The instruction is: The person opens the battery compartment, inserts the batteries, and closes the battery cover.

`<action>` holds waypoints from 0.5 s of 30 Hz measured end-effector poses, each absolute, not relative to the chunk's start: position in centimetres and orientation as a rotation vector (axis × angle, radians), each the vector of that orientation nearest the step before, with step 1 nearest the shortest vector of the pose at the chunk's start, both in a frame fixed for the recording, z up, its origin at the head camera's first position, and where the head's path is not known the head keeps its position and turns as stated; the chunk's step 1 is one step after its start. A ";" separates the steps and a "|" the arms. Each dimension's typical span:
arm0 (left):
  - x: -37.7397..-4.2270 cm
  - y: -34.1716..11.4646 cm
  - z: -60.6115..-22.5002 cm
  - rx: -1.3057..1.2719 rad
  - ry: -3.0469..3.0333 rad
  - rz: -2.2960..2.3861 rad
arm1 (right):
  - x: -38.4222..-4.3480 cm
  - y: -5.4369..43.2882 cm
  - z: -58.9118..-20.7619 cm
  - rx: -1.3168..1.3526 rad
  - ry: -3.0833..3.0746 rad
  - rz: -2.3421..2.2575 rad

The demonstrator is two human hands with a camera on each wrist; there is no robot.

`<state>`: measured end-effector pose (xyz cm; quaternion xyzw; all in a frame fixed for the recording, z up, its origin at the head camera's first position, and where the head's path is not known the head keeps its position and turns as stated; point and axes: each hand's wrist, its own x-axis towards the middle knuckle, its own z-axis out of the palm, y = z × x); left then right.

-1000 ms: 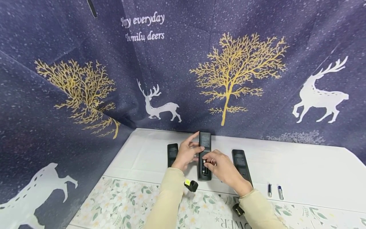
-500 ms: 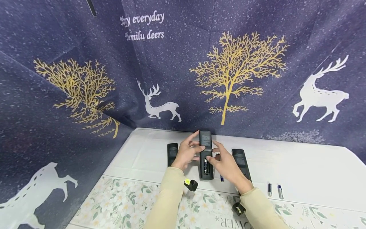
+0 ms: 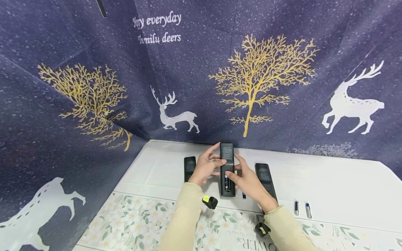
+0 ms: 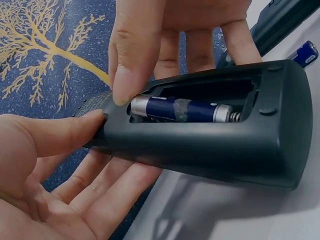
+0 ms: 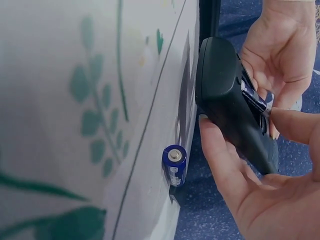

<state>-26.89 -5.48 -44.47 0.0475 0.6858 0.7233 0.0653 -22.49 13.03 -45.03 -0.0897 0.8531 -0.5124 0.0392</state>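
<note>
One remote [image 4: 200, 142] is held between left hand [image 3: 205, 169] and right hand [image 3: 248, 180].

remote control [image 3: 227, 153]: was dark and long, fine print on its back, gripped from both sides with that back facing the head camera | battery compartment [image 4: 225, 90]: stood uncovered | battery [image 4: 182, 109]: was blue, silver-ended, grey-banded, lay lengthwise inside, one end at the coil spring [image 4: 234, 117]; full seating unclear

Near the table's [image 3: 345, 184] back edge we see a middle remote [image 3: 227, 153], one battery [image 4: 167, 108] inside, between two outer remotes [image 3: 190, 164] [image 3: 263, 172]; a loose battery [image 5: 175, 166] apparently lies rightward.
</note>
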 end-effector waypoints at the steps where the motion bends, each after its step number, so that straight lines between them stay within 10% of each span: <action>1: -26.9 -5.5 -44.4 0.142 2.068 2.184 | -22.5 13.0 -45.0 -0.272 2.617 -1.568; 15: -26.9 -5.4 -44.5 0.143 2.051 2.191 | -22.3 13.0 -44.9 -0.275 2.607 -1.559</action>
